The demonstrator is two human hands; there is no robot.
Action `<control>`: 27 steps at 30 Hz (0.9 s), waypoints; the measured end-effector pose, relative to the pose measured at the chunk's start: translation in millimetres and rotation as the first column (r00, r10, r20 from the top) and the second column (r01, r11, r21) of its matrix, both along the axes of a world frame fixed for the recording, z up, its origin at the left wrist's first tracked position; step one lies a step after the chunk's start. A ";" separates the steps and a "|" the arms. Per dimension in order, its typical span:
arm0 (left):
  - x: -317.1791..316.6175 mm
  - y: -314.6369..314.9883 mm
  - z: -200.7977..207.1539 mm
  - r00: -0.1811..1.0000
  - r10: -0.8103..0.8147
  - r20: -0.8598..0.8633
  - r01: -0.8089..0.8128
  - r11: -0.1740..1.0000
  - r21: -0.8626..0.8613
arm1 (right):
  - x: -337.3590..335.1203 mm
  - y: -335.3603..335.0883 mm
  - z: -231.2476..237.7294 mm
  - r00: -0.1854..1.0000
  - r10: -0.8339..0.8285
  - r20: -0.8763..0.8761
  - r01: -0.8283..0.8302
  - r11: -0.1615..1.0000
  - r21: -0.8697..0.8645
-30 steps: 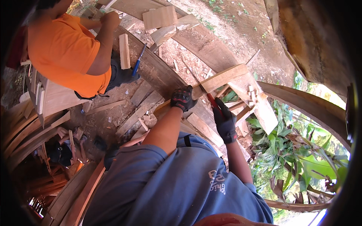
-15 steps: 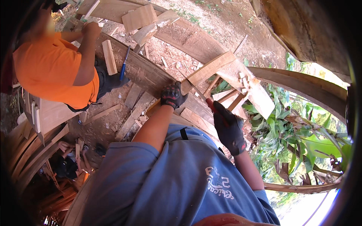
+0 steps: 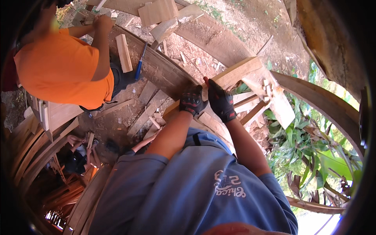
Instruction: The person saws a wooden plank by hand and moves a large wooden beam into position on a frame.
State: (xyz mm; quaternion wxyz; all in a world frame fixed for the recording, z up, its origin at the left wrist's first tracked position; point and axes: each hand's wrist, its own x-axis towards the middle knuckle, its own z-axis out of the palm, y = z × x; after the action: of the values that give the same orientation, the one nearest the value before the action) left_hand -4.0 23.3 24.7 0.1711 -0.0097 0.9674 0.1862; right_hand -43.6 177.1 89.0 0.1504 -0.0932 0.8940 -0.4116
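Observation:
A short block of pale wood (image 3: 232, 74) lies slanting across the beams in front of me. My left hand (image 3: 192, 101), in a black work glove, is closed at the block's near end, its fingertips partly hidden. Close on its right is my right hand (image 3: 221, 102), gloved alike and closed around a thin-bladed tool (image 3: 194, 65) seen nearly edge-on. A reddish part shows at the top of that hand, and the blade points away to the far left, beside the block. The kind of tool is unclear.
Long wooden beams (image 3: 162, 74) run under the work. A blue-handled tool (image 3: 140, 67) and an offcut (image 3: 123, 53) lie on one. At left a person in an orange shirt (image 3: 58, 72) works close by. Small wood pieces (image 3: 268, 89) sit on a board at right, near leafy plants (image 3: 293, 137).
My right hand has moved up and left with the thin-bladed tool, coming next to my left hand. The blade now reaches farther past the block. The whole view has shifted slightly.

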 end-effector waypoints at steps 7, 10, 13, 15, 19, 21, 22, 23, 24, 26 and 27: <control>-8.0 -0.5 21.7 0.992 0.034 0.125 -0.039 0.999 0.033 | 3.4 14.2 12.0 0.995 0.006 -0.095 -0.009 0.999 -0.031; -9.8 -5.2 18.0 0.999 0.021 0.044 -0.023 0.998 0.059 | 21.0 30.4 -3.6 0.950 0.129 -0.284 -0.100 0.988 0.116; -7.8 -7.0 13.9 1.000 0.004 0.020 -0.006 0.997 0.079 | 57.0 44.4 3.8 0.991 0.058 -0.122 -0.033 0.980 0.198; -7.1 -5.6 10.9 0.999 0.016 0.034 -0.019 0.997 0.069 | 67.3 42.4 37.9 0.988 -0.098 0.118 0.062 0.959 0.278; -9.5 -2.8 24.8 0.997 0.018 0.081 -0.020 1.000 0.018 | 96.5 96.9 74.1 0.963 -0.208 0.172 0.242 0.948 -0.206; -10.0 -5.5 27.2 0.995 0.020 0.094 -0.022 1.000 0.020 | 94.0 117.0 123.4 0.914 -0.225 0.338 0.295 0.941 -0.169; -10.8 -5.3 25.2 0.995 0.015 0.096 -0.017 1.000 0.023 | 90.7 124.7 146.6 0.898 -0.232 0.375 0.295 0.948 -0.120; -9.9 -4.9 21.8 0.995 0.016 0.099 -0.019 1.000 0.023 | 86.6 132.4 169.8 0.881 -0.232 0.411 0.286 0.956 -0.072; -10.3 -3.6 19.6 0.995 0.011 0.101 -0.014 1.000 0.025 | 80.9 130.3 182.3 0.879 -0.239 0.413 0.285 0.957 -0.051; -8.5 -3.8 18.3 0.998 0.005 0.070 -0.006 1.000 0.022 | 59.3 117.8 204.4 0.895 -0.221 0.387 0.231 0.973 0.019; -8.4 -4.2 18.7 0.998 0.002 0.056 -0.003 1.000 0.016 | 43.6 107.7 217.4 0.912 -0.196 0.360 0.183 0.981 0.071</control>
State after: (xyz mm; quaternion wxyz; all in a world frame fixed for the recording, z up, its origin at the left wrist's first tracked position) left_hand -12.4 19.1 43.4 0.1980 -0.0147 0.9607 0.1939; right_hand 0.1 284.8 306.4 0.2753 0.0747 0.8623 -0.4184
